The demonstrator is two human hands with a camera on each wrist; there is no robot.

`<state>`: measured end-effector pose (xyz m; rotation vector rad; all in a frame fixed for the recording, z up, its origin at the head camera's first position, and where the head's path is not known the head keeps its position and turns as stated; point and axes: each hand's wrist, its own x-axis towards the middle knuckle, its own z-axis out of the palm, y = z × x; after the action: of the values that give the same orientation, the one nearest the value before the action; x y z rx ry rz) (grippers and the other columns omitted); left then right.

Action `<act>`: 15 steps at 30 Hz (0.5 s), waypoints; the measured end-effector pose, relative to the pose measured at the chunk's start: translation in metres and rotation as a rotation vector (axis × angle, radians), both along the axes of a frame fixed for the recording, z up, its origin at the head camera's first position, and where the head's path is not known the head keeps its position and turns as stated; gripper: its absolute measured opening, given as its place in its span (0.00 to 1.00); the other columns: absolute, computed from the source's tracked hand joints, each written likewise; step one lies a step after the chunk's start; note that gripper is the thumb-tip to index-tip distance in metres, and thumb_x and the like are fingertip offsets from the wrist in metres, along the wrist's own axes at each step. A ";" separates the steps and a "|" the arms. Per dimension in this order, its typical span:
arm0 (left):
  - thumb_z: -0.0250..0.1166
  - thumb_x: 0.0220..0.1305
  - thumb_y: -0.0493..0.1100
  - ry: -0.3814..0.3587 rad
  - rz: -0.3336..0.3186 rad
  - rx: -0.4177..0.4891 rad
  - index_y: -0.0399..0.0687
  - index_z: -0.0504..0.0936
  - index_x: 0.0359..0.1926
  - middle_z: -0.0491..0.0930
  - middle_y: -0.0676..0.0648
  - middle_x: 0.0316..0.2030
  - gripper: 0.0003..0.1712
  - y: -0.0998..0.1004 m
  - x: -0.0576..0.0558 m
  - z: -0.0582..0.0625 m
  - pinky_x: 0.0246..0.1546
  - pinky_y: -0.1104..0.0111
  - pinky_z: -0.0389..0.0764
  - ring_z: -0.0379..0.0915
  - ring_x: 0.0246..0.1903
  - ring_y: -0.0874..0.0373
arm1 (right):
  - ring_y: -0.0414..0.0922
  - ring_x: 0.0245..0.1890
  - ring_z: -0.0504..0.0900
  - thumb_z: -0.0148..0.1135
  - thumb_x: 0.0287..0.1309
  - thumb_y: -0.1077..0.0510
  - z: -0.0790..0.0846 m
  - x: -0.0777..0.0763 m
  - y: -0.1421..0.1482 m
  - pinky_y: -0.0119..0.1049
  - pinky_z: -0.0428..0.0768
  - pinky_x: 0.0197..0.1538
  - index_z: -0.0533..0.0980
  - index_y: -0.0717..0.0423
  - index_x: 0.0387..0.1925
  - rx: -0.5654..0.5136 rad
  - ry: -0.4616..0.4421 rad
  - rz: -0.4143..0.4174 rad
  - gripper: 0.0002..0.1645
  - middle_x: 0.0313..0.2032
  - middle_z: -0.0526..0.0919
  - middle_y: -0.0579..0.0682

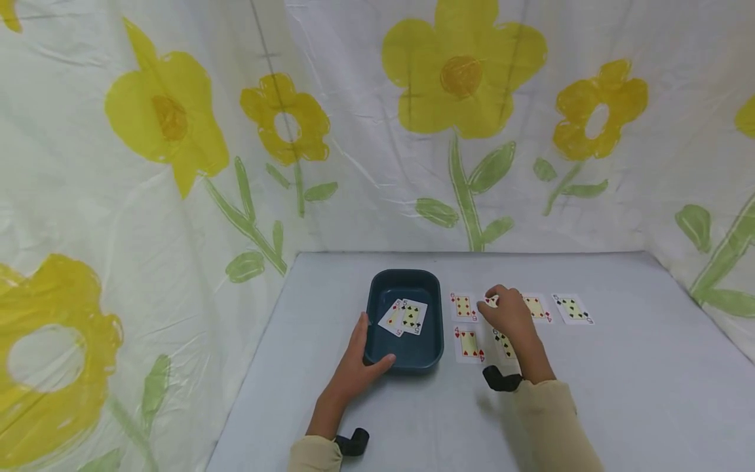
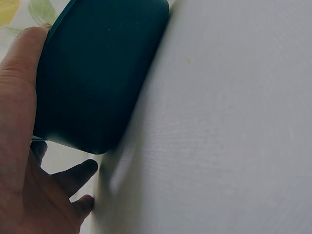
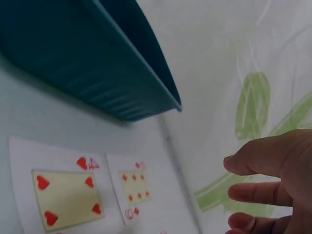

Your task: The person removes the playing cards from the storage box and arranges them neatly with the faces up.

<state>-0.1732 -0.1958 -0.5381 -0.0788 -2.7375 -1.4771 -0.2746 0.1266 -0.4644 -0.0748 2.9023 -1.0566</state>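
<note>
My left hand point(image 1: 356, 360) is at the near left corner of a dark teal tray point(image 1: 370, 298), long fingers along its left side and thumb at the front rim. The left wrist view shows the thumb point(image 2: 22, 63) against the tray wall and the other fingers spread. Two overlapping playing cards, a red five point(image 1: 390, 318) and a black five point(image 1: 415, 316), lie face up in the tray. Right of it my right hand point(image 1: 508, 318) hovers over a partly covered red card point(image 1: 491, 301). Thumb and fingers stand apart with nothing between them in the right wrist view.
Around the right hand lie a six of diamonds point(image 1: 463, 307), a four of hearts point(image 1: 468, 344), a black six point(image 1: 504, 344), a red four point(image 1: 537, 308) and a black card point(image 1: 572, 309). Behind the white table point(image 1: 425, 419) hangs a flower-print curtain point(image 1: 360, 216).
</note>
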 end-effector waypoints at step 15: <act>0.70 0.62 0.60 0.017 -0.019 0.015 0.55 0.38 0.81 0.37 0.52 0.80 0.61 -0.001 0.000 0.000 0.71 0.45 0.48 0.34 0.77 0.53 | 0.57 0.41 0.78 0.60 0.63 0.56 0.019 -0.040 -0.077 0.53 0.78 0.45 0.79 0.66 0.49 0.032 0.089 0.164 0.19 0.43 0.80 0.63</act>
<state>-0.1736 -0.1968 -0.5384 -0.1171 -2.7200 -1.4947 -0.3150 0.0491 -0.4457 -0.3602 2.9278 -1.0045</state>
